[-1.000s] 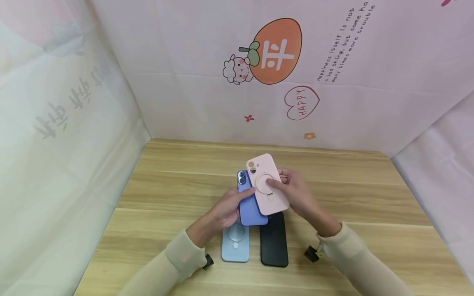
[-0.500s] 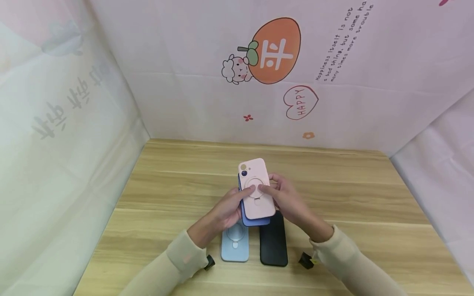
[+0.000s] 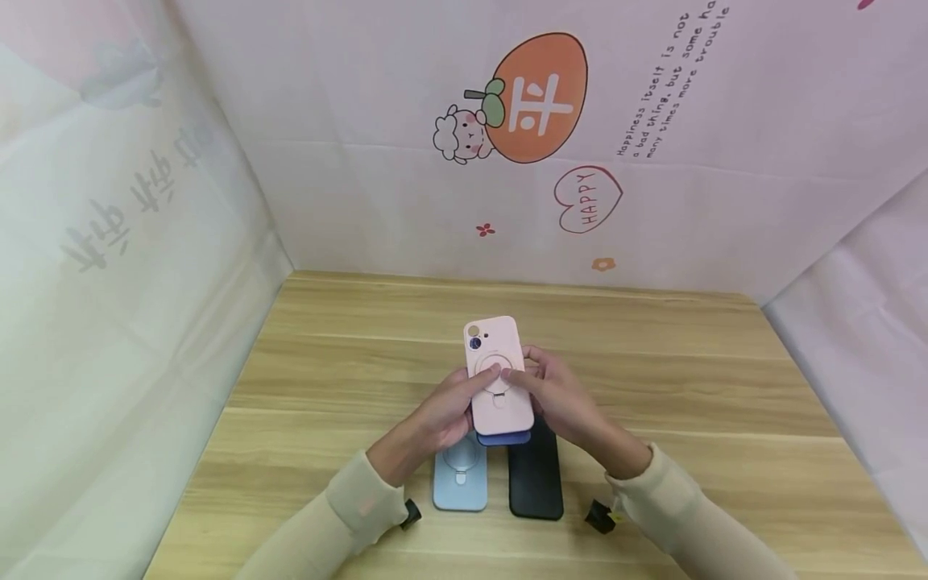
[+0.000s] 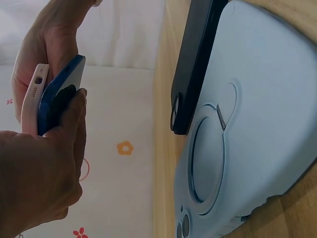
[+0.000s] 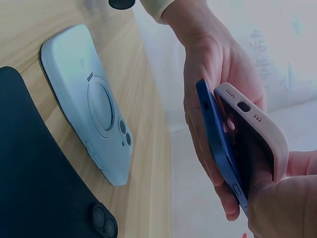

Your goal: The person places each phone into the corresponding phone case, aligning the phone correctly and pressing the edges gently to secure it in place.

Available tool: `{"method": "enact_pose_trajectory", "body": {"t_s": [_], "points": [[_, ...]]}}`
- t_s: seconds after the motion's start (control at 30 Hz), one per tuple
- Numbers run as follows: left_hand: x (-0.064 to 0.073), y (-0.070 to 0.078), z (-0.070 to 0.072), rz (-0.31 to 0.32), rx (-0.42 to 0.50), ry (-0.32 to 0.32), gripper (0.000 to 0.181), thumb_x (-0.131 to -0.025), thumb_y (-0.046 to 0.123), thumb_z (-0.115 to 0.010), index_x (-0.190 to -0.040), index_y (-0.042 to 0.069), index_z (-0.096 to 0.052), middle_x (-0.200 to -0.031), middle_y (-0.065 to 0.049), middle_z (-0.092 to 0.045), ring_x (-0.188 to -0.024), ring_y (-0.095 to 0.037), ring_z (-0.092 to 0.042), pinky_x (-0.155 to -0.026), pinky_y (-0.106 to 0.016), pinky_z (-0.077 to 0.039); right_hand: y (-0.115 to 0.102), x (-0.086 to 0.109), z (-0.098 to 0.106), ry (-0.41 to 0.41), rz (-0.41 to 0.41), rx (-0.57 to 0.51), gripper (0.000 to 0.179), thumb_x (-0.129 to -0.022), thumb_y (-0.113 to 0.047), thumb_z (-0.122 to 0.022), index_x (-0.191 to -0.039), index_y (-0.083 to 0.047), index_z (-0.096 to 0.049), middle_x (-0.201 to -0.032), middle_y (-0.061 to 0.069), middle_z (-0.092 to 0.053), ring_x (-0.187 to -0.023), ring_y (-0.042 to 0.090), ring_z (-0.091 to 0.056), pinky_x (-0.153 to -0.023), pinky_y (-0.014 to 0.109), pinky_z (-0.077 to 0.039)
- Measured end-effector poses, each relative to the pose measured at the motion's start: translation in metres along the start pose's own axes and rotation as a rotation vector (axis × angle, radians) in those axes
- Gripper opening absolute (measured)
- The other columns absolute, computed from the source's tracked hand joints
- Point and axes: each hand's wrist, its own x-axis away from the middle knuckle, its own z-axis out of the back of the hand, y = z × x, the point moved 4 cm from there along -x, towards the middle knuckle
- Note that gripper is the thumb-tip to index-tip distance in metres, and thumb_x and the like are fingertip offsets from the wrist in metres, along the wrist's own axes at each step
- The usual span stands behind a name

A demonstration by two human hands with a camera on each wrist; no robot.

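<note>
A pink phone case [image 3: 500, 415] with a ring on its back lies over a blue phone [image 3: 503, 439], whose lower edge sticks out below it in the head view. My left hand [image 3: 444, 407] holds the phone from the left, thumb across the case's ring. From the right, my right hand [image 3: 564, 399] grips the case with its thumb beside the other. The right wrist view shows the case [image 5: 270, 131] tilted against the phone [image 5: 218, 144], with a gap between them at the lower end. The phone's camera shows partly through the case's opening.
Below the hands on the wooden table [image 3: 326, 346], a light blue phone case [image 3: 461, 493] with a ring lies beside a black phone-shaped piece [image 3: 536, 483] with camera lenses. Printed white cloth [image 3: 377, 209] stands behind and on both sides.
The pink case has moved left and down from beside the blue phone to nearly line up over it. The right hand came left with it; the left thumb now rests on the case.
</note>
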Motion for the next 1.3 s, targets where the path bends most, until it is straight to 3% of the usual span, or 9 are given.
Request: {"method": "enact_pose_trajectory", "body": {"t_s": [0.2, 0.53, 0.63, 0.73, 0.83, 0.93, 1.03, 1.17, 1.3], "points": [[0.0, 0.0, 0.0, -0.006, -0.011, 0.008, 0.048, -0.115, 0.024, -0.046, -0.157, 0.002, -0.04, -0.145, -0.023, -0.061, -0.134, -0.034, -0.061, -0.107, -0.051, -0.054, -0.003, 0.005, 0.002, 0.009, 0.014, 0.155, 0.044, -0.108, -0.007, -0.057, -0.146, 0.009, -0.043, -0.119, 0.026, -0.074, -0.098, 0.026, -0.077, -0.083, 0.042, -0.066], [-0.002, -0.001, 0.002, -0.017, -0.029, 0.008, 0.046, -0.115, 0.02, -0.047, -0.155, 0.0, -0.041, -0.142, -0.024, -0.063, -0.13, -0.034, -0.064, -0.105, -0.05, -0.056, -0.01, 0.01, 0.009, 0.081, 0.092, 0.476, 0.046, -0.104, -0.011, -0.068, -0.14, 0.009, -0.047, -0.081, 0.012, -0.074, -0.07, 0.025, -0.075, -0.061, 0.037, -0.065], [-0.002, -0.002, 0.002, -0.013, -0.049, 0.006, 0.045, -0.114, 0.019, -0.049, -0.154, -0.001, -0.042, -0.141, -0.024, -0.064, -0.129, -0.032, -0.065, -0.104, -0.048, -0.057, -0.014, 0.012, 0.011, 0.114, 0.137, 0.605, 0.037, -0.102, -0.013, -0.071, -0.128, 0.007, -0.053, -0.072, 0.008, -0.069, -0.061, 0.023, -0.072, -0.052, 0.033, -0.061], [0.001, -0.003, 0.0, 0.002, -0.075, -0.02, 0.044, -0.114, 0.017, -0.05, -0.153, -0.002, -0.043, -0.14, -0.024, -0.065, -0.126, -0.03, -0.067, -0.103, -0.047, -0.058, -0.019, 0.014, 0.016, 0.174, 0.202, 0.759, 0.023, -0.101, -0.018, -0.074, -0.106, 0.001, -0.062, -0.068, 0.003, -0.066, -0.057, 0.017, -0.067, -0.048, 0.027, -0.053], [0.003, -0.003, -0.002, 0.008, -0.073, -0.055, 0.043, -0.113, 0.015, -0.05, -0.153, -0.001, -0.044, -0.137, -0.024, -0.066, -0.122, -0.03, -0.069, -0.102, -0.047, -0.058, -0.025, 0.014, 0.023, 0.256, 0.274, 0.864, 0.025, -0.101, -0.025, -0.075, -0.09, -0.005, -0.066, -0.068, 0.0, -0.065, -0.057, 0.013, -0.061, -0.045, 0.024, -0.044], [0.004, -0.004, -0.004, 0.016, -0.061, -0.071, 0.043, -0.113, 0.014, -0.05, -0.154, 0.001, -0.045, -0.134, -0.024, -0.068, -0.12, -0.033, -0.071, -0.1, -0.048, -0.059, -0.03, 0.011, 0.031, 0.313, 0.332, 0.86, 0.023, -0.103, -0.027, -0.073, -0.095, -0.005, -0.07, -0.073, 0.003, -0.07, -0.061, 0.013, -0.062, -0.048, 0.024, -0.046], [0.005, -0.004, -0.005, 0.02, -0.086, -0.081, 0.043, -0.113, 0.013, -0.051, -0.153, 0.0, -0.045, -0.132, -0.025, -0.069, -0.12, -0.035, -0.071, -0.099, -0.048, -0.06, -0.033, 0.007, 0.036, 0.291, 0.342, 0.772, 0.027, -0.105, -0.027, -0.07, -0.114, -0.001, -0.071, -0.089, 0.011, -0.077, -0.074, 0.016, -0.071, -0.057, 0.025, -0.058], [0.008, -0.006, -0.009, 0.019, -0.146, -0.118, 0.043, -0.112, 0.012, -0.053, -0.152, -0.002, -0.045, -0.132, -0.028, -0.068, -0.119, -0.036, -0.071, -0.097, -0.049, -0.061, -0.036, 0.002, 0.038, 0.198, 0.249, 0.65, 0.039, -0.109, -0.032, -0.062, -0.131, -0.001, -0.068, -0.112, 0.016, -0.076, -0.091, 0.021, -0.073, -0.072, 0.031, -0.065], [0.01, -0.008, -0.014, 0.018, -0.187, -0.163, 0.044, -0.111, 0.009, -0.053, -0.152, -0.003, -0.044, -0.134, -0.03, -0.067, -0.119, -0.035, -0.071, -0.096, -0.049, -0.061, -0.039, 0.0, 0.037, 0.129, 0.157, 0.573, 0.04, -0.111, -0.035, -0.057, -0.132, -0.004, -0.071, -0.123, 0.014, -0.074, -0.097, 0.022, -0.07, -0.079, 0.033, -0.063]]}}
